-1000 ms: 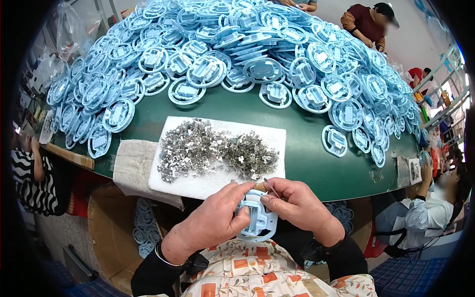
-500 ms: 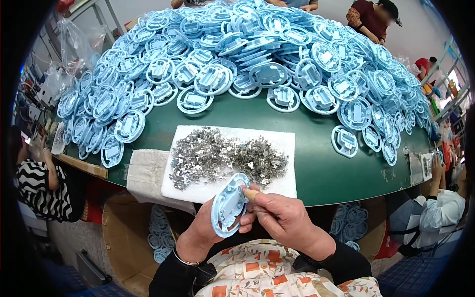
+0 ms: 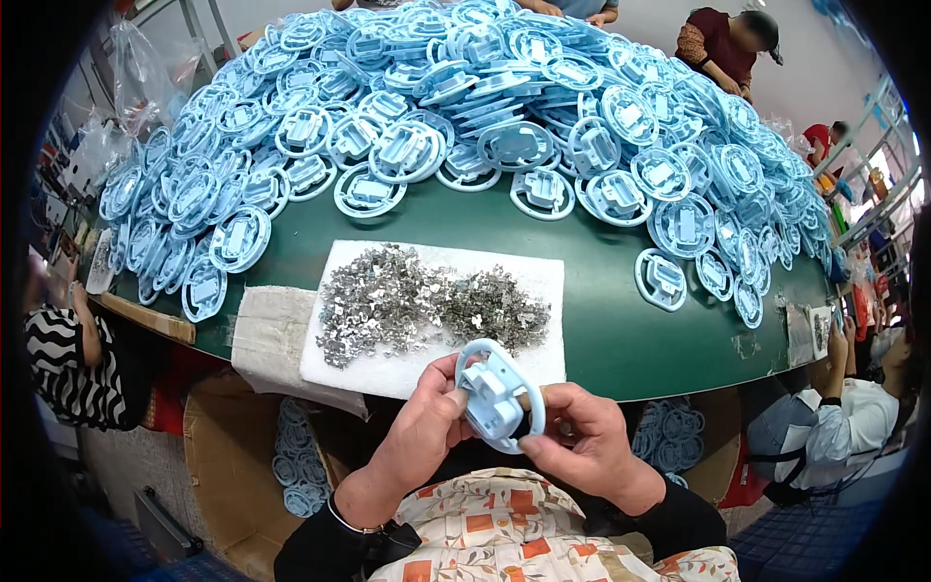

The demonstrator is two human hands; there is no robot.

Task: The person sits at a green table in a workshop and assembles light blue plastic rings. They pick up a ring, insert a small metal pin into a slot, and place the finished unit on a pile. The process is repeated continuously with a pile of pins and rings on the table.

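Pale blue plastic, smooth and matte: one round part (image 3: 495, 396) is held between the two hands, tilted, its raised boxy block ringed by a thin open rim. The left hand (image 3: 419, 427) grips its left side, thumb near the block; the right hand (image 3: 590, 441) pinches the opposite rim between thumb and fingers. The hands stand apart, joined only through the part.

Below them, a cotton-like apron (image 3: 495, 533) with orange squares and leaf sprigs; black sleeves (image 3: 330, 545) at both wrists.

Just beyond the hands, a white foam slab (image 3: 548, 351), rectangular, bearing two heaps of small bent metal pieces (image 3: 383, 301), glinting, jagged in outline. Left of the slab, a rough greyish wrapped block (image 3: 274, 328).

Farther out, the smooth green tabletop (image 3: 601, 325), then a high mound of similar blue parts (image 3: 504, 155), overlapping at all angles. Lower left of the left hand, a brown cardboard box (image 3: 225, 461) containing more blue rings (image 3: 301, 461).
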